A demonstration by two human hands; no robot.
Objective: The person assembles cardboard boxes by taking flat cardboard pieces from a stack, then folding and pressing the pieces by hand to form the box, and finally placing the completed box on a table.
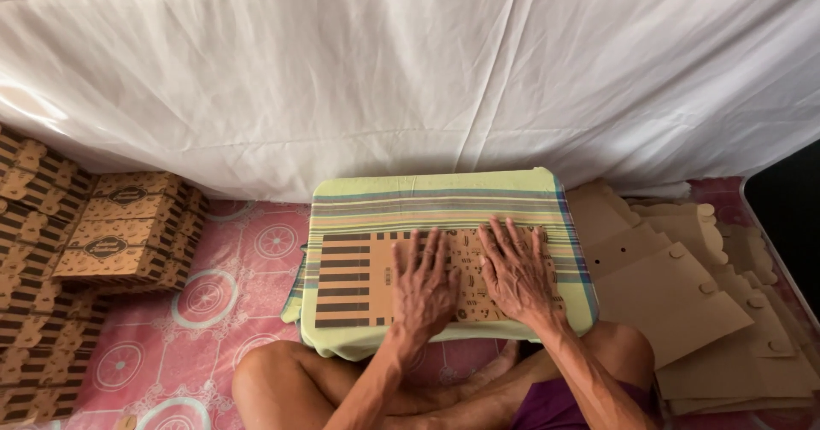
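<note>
Both hands lie open and flat, gripping nothing. The left hand (pixel 423 289) and right hand (pixel 515 272) press a printed cardboard sheet (pixel 354 280) on the striped cushion (pixel 427 195).

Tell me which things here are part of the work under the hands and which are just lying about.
In hand:
- flat printed cardboard blank, pressed by left hand and right hand
- striped cloth-covered board beneath it

Lying about:
- stack of flat blanks, to the right
- folded boxes, to the left
- white sheet
- pink patterned mat
</note>
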